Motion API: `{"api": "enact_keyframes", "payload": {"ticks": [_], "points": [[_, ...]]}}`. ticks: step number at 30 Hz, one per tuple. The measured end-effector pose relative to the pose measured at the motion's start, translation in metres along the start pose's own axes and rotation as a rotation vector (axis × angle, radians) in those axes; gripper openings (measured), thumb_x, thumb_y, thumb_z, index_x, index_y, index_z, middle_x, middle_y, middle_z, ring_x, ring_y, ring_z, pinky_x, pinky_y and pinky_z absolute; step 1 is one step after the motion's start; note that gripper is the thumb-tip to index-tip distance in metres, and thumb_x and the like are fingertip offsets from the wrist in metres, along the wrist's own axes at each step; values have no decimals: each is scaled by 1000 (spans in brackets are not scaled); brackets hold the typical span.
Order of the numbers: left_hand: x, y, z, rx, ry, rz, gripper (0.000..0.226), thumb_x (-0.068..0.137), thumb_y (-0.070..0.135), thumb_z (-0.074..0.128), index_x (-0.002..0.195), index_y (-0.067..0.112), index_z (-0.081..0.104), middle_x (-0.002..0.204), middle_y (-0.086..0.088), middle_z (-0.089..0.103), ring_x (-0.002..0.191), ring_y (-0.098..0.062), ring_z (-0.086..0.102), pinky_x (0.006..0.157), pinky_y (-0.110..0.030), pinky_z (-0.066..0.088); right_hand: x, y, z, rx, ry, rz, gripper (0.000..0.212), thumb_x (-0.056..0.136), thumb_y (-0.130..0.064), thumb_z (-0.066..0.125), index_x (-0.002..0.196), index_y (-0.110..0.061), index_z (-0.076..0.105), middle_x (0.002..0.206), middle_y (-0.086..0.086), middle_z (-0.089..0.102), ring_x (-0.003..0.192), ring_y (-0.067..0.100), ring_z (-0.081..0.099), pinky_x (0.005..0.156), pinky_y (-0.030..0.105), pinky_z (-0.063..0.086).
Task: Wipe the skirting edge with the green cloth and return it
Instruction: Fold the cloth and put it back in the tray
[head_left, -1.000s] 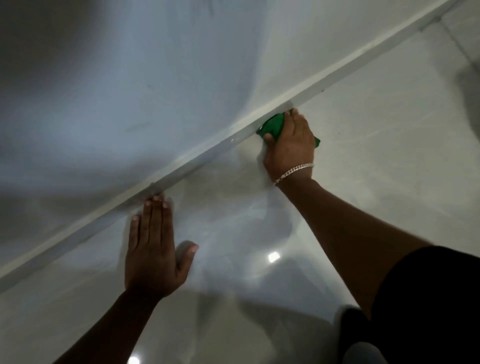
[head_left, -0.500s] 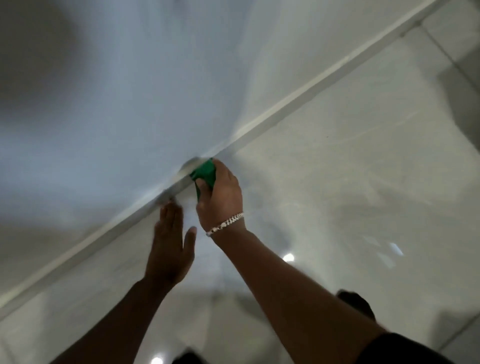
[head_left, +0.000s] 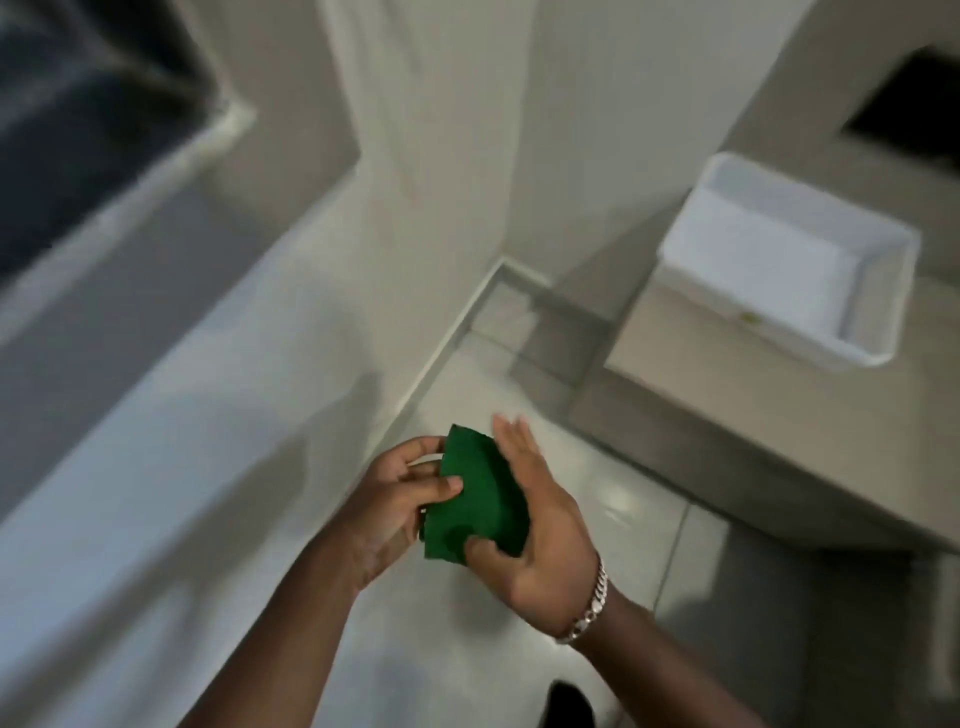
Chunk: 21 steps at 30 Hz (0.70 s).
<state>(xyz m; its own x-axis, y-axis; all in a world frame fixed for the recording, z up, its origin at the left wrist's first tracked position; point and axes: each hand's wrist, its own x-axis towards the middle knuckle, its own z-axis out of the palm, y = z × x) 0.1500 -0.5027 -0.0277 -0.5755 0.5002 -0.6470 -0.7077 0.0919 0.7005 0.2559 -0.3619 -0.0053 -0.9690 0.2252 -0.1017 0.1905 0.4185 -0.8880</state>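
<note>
The green cloth (head_left: 478, 499) is held in the air between both hands, folded flat, well above the floor. My left hand (head_left: 395, 499) pinches its left edge with thumb and fingers. My right hand (head_left: 540, 530), with a silver bracelet on the wrist, cradles it from the right, the thumb pressing its lower corner. The white skirting edge (head_left: 441, 348) runs along the foot of the wall from beside my hands toward the far corner. Neither hand touches it.
A white rectangular basin (head_left: 883, 260) sits on a beige counter (head_left: 675, 358) at the right. A dark window (head_left: 78, 119) fills the upper left above a grey ledge. Glossy pale floor tiles (head_left: 597, 467) lie below. A dark shoe (head_left: 569, 704) shows at the bottom edge.
The view has risen from close to the floor to well above it. My right hand has lifted the cloth off the skirting, and my left hand has left the floor and taken hold of it.
</note>
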Motion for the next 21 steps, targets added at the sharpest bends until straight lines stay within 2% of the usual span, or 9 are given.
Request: {"api": "enact_keyframes", "payload": {"ticks": [1,3,5,6,8,10,13,19,21], "points": [[1,24,30,-7,-14,21,44,83,-12,58,125,-3,57,98,-20,76,86,-30,74,70,-37,65,3,-14,-34,109,139,105,94,68,-26,68,151,-17,25,153,-16,25,148,4,19,118,16,23],[10,69,89,2,-85,58,45,81,-9,60,125,0,59,106,-22,75,93,-32,73,76,-40,63,13,-33,-97,363,381,339,88,74,-23,74,149,-21,31,141,-21,43,130,6,48,103,19,45],[26,106,147,47,-166,94,44,79,-7,64,121,4,62,106,-18,77,93,-30,75,75,-38,65,28,-37,-152,569,477,489,66,78,-9,77,137,-14,49,118,-8,66,100,11,67,76,23,58],[38,120,175,92,-188,111,41,81,-7,62,121,4,62,105,-17,78,93,-29,75,74,-37,65,35,-34,-178,607,525,521,52,78,-5,76,127,-11,58,106,0,73,90,17,71,70,27,61],[67,140,231,195,-196,138,38,87,-8,57,124,1,60,102,-14,78,90,-27,75,77,-38,64,51,-21,-222,594,671,556,32,77,-4,77,106,-10,68,93,8,76,83,26,74,75,43,63],[101,151,279,297,-189,154,37,90,-4,57,126,2,60,97,-11,78,86,-26,76,81,-41,63,69,-1,-255,503,805,587,27,75,-10,79,100,-11,70,93,11,76,84,29,73,81,49,61],[159,159,327,444,-153,108,41,90,9,63,131,14,61,116,-17,74,99,-34,74,92,-52,59,108,41,-293,390,886,631,32,75,-17,79,105,-15,68,98,10,75,86,25,71,84,43,60],[277,134,361,624,-8,212,50,83,-2,61,130,15,61,124,-14,71,108,-31,69,97,-49,58,197,145,-327,239,905,667,30,74,-19,81,103,-17,72,101,6,75,80,17,62,79,26,50],[299,124,360,695,-27,254,56,84,-2,60,137,16,54,130,-13,67,115,-31,65,100,-49,56,215,170,-324,193,919,708,31,74,-21,81,104,-17,73,101,6,76,81,17,62,78,22,46]]}}
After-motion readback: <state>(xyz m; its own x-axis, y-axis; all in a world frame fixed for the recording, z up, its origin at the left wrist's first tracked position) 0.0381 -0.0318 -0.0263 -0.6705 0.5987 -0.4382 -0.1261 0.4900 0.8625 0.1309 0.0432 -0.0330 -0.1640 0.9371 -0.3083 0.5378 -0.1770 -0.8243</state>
